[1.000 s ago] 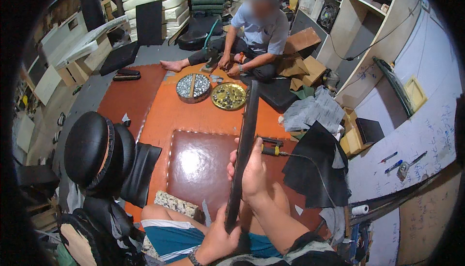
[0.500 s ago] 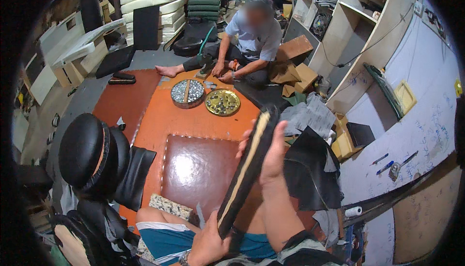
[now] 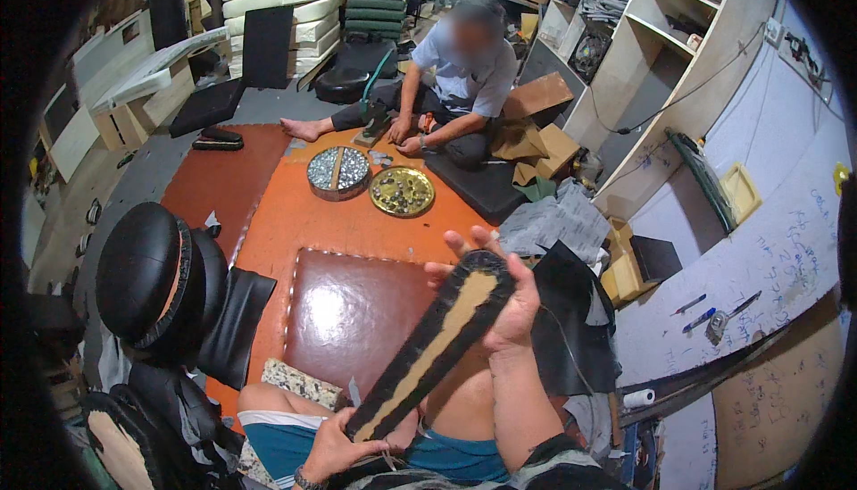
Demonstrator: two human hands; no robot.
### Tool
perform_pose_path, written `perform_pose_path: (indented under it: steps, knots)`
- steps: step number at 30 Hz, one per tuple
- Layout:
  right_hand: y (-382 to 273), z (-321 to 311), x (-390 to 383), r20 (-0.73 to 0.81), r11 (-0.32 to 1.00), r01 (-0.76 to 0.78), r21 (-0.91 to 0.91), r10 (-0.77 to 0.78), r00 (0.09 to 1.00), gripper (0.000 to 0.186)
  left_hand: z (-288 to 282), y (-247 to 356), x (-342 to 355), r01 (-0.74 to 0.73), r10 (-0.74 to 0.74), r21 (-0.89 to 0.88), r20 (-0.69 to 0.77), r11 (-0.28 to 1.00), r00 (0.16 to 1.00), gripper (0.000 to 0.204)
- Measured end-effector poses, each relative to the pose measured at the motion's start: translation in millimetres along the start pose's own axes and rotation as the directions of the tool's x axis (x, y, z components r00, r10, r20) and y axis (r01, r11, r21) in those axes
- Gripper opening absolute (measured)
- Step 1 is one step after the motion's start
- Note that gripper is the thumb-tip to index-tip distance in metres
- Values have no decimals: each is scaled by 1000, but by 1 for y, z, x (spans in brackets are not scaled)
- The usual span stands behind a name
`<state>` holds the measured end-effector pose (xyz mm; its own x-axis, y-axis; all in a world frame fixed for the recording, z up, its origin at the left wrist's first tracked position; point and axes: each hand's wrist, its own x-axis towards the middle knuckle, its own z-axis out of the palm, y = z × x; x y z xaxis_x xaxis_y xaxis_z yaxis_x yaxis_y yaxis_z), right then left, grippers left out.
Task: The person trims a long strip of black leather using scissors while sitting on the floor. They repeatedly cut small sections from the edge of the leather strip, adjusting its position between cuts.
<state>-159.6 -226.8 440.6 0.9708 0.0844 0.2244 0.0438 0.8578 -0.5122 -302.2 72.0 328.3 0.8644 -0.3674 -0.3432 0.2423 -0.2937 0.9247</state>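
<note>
Across my lap I hold a long black padded armrest (image 3: 432, 345), tilted with its far end up and to the right. Its underside faces me: black covering is folded over the edges around a bare tan strip. My left hand (image 3: 335, 450) grips the near end, thumb on top. The far end lies in my right hand (image 3: 516, 316), thumb along the right edge and fingertips showing past the left side; the palm is partly hidden. Beneath it is a shiny maroon padded board (image 3: 348, 303) on the orange mat (image 3: 268, 231).
A person (image 3: 464, 70) sits opposite, hands on something small. Between us stand a round tin of metal bits (image 3: 337, 188) and a gold tray of small pieces (image 3: 402, 208). Black round cushions (image 3: 143, 267) are stacked at left. Black sheet material (image 3: 571, 329) lies right, beside a white board (image 3: 741, 303).
The armrest has rolled so that its tan underside faces me more fully. Its far end has come down and nearer; my left hand has shifted left with the near end.
</note>
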Motion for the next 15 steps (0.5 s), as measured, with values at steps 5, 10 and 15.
perform_pose_path:
  steps: [5, 10, 15]
  knots:
    - [14, -4, 7, -256, 982, -158, -101, 128, 958, 53, -2, -5, 5, -24, 19, -28, -160, 999, 987, 56]
    - [17, 8, 4, -274, 915, -118, -386, 8, 962, 42, -7, -17, 4, 45, -44, 30, -31, 999, 999, 50]
    - [17, 21, -4, -210, 937, -90, -336, 19, 978, 38, -23, -31, -4, 203, -110, -388, 249, 899, 962, 41]
